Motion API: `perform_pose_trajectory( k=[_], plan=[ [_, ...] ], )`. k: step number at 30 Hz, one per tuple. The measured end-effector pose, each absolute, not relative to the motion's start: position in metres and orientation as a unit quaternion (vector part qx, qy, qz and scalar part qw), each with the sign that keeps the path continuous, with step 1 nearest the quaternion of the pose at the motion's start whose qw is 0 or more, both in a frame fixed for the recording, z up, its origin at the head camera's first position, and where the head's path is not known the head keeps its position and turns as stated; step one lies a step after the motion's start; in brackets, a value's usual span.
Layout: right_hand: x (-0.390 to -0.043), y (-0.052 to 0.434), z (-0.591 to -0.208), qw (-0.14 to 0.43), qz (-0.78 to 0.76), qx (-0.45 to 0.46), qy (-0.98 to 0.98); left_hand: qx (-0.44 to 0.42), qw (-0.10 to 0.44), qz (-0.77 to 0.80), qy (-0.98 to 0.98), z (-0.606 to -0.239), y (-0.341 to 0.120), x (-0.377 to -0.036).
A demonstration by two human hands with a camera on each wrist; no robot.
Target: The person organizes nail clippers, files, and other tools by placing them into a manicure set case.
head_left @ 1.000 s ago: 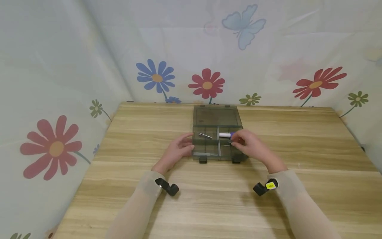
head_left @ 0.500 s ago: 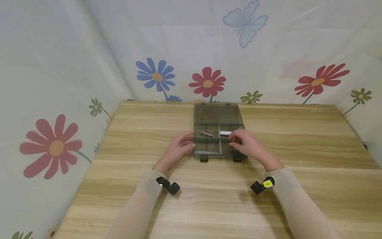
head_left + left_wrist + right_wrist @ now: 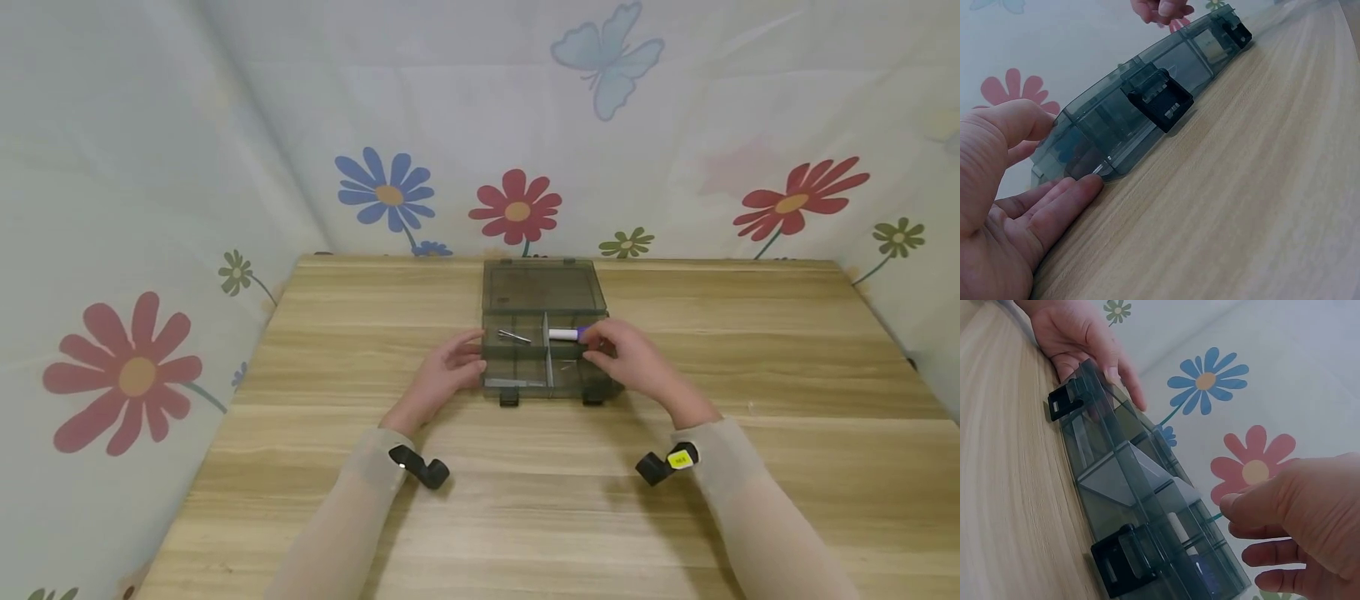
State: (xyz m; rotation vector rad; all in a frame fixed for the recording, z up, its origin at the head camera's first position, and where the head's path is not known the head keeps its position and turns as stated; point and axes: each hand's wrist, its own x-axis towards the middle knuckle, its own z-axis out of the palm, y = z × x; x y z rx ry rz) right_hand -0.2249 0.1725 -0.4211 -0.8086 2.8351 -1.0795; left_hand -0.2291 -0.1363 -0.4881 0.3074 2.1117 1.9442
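Resting on the pale wooden table [image 3: 315, 467], a smoky transparent plastic compartment box [image 3: 517, 357] sits with its hinged lid [image 3: 542, 287] thrown back flat towards the flowered cloth backdrop [image 3: 517, 200]. The left hand [image 3: 444, 379] lies against the box's left wall with straight, relaxed fingers, steadying it rather than clasping anything; the left wrist view shows the thumb on the upper rim and the fingertips at the bottom corner. The right hand [image 3: 628, 360] hovers over the right compartments, its grip narrow, fingers curled towards a white cylinder with a purple end [image 3: 566, 334] in the far right cell; whether it actually pinches anything I cannot tell. A thin metal pin [image 3: 514, 337] lies in the far left cell. The box looks light, stiff and smooth, so it would likely slide if nudged; its side walls seem the surest hold, away from the two black front latches [image 3: 1159, 100]. The white dividers [image 3: 547, 354] crowd the cells, leaving fingers little room around small parts.
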Motion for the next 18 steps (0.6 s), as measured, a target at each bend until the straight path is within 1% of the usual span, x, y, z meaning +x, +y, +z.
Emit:
perform_pose_trajectory(
  k=[6,13,18],
  plan=[
    [-0.223,0.183,-0.42,-0.004,-0.345,-0.252,0.904,0.105,0.131,0.666,0.727,-0.486,-0.135,-0.23],
    [-0.22,0.2,-0.422,-0.024,-0.347,-0.247,0.904,0.104,0.125,0.67,0.724,-0.485,-0.135,-0.231],
    [-0.215,0.21,-0.424,-0.025,-0.349,-0.233,0.907,0.104,0.13,0.671,0.723,-0.488,-0.135,-0.231]
  ],
)
